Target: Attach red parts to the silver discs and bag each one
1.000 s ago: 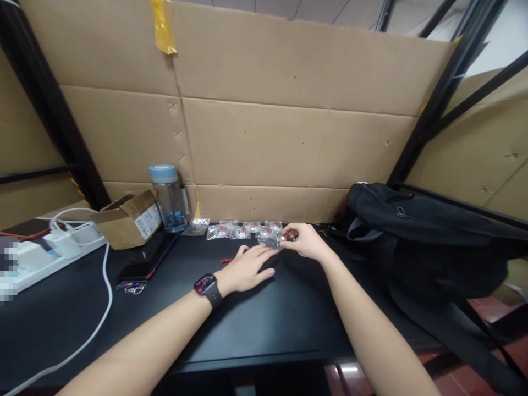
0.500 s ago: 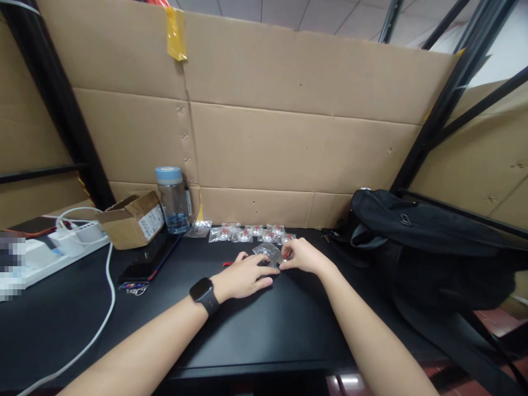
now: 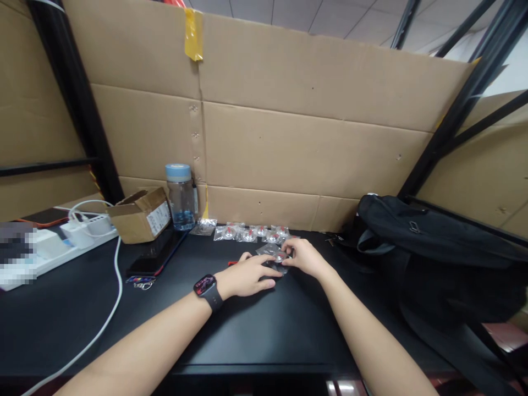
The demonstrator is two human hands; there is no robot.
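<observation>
My right hand (image 3: 304,257) pinches the edge of a small round clear piece with a red middle (image 3: 280,257) between thumb and fingers. That piece lies over a clear plastic bag (image 3: 267,250) on the black tabletop. My left hand (image 3: 251,276), a dark watch on its wrist, rests palm down with fingers spread, its fingertips touching the bag's near side. A red object (image 3: 233,263) peeks out behind the left hand, mostly hidden. Beyond the hands, several similar round pieces in clear bags (image 3: 248,235) lie in rows.
Flat clear bags (image 3: 204,226) lie beside a blue-lidded water bottle (image 3: 180,198). Left of it are an open cardboard box (image 3: 142,215), a phone (image 3: 154,257), a keyring (image 3: 142,283) and a white power strip (image 3: 53,250). A black backpack (image 3: 433,247) takes up the right side.
The round piece in my right hand has moved slightly left, onto the plastic bag. My left hand stays spread by the bag. The whole view has shifted a little.
</observation>
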